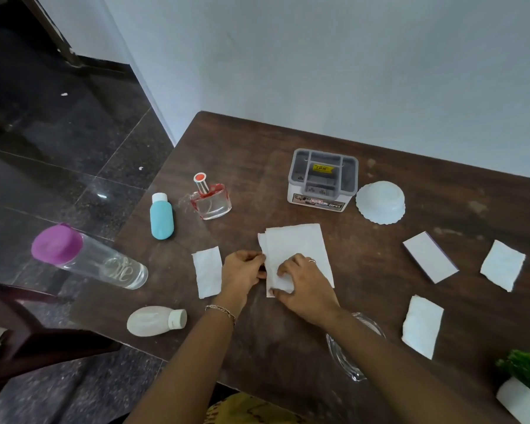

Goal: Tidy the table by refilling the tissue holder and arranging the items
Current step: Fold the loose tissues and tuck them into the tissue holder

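A large white tissue (297,249) lies in the middle of the dark wooden table (288,332). My left hand (242,270) pinches its left edge. My right hand (306,286) presses on its lower part with the fingers curled over a fold. A grey and white tissue holder (322,182) with several compartments stands behind, apart from both hands. Smaller folded tissues lie around: one (208,272) just left of my left hand, one (423,327) at the right front, one (502,264) far right, and a white block (430,257) beside it.
An upturned white bowl (380,201) sits right of the holder. A perfume bottle (210,198), a teal bottle (162,217), a clear bottle with a purple cap (86,255) and a white bottle (155,321) lie at the left. A glass dish (346,356) sits under my right forearm; a potted plant (523,384) stands at the right front.
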### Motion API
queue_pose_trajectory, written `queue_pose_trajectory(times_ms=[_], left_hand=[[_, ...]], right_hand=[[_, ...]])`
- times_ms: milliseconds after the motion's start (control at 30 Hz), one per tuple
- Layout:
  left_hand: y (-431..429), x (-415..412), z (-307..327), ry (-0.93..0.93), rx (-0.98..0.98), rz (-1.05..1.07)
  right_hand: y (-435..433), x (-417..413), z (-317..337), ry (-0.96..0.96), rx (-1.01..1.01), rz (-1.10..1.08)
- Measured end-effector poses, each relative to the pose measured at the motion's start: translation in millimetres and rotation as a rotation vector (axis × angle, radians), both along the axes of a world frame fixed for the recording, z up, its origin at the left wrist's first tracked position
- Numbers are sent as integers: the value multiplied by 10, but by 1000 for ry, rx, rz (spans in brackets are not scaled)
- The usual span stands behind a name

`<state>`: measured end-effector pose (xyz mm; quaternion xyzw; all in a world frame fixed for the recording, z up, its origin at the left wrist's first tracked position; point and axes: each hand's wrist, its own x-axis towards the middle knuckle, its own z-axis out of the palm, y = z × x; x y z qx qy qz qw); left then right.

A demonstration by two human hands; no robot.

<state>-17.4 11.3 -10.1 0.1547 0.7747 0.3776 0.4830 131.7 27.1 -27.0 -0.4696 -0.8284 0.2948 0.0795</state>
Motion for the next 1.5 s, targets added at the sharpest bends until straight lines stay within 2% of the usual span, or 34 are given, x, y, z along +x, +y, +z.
queue_pose_trajectory(times_ms=[700, 800, 900, 967, 1067, 1167, 1300, 1400, 1500], left_hand=[[25, 43, -30, 57, -1, -20], [47, 103, 3, 168, 16, -113], [62, 161, 4, 225, 36, -184], [43, 190, -20, 185, 49, -197], [-15, 215, -55, 100, 53, -169], [-54, 204, -71, 11, 64, -145], [-56, 187, -59, -122, 61, -116], [-42, 213, -19, -198, 61, -113], [-39, 260, 25, -347, 93, -84]], right_hand=[[-168, 140, -60, 135, 71, 28], [-152, 199, -2, 133, 98, -44], [-81, 260, 35, 8, 201, -263], [-11, 301, 61, -98, 125, -413], [70, 364, 78, -178, 20, -461], [126, 393, 69, -62, -67, -463], [189, 377, 155, 208, -200, -558], [135, 294, 245, 304, -169, -522], [10, 198, 302, 368, -128, -381]])
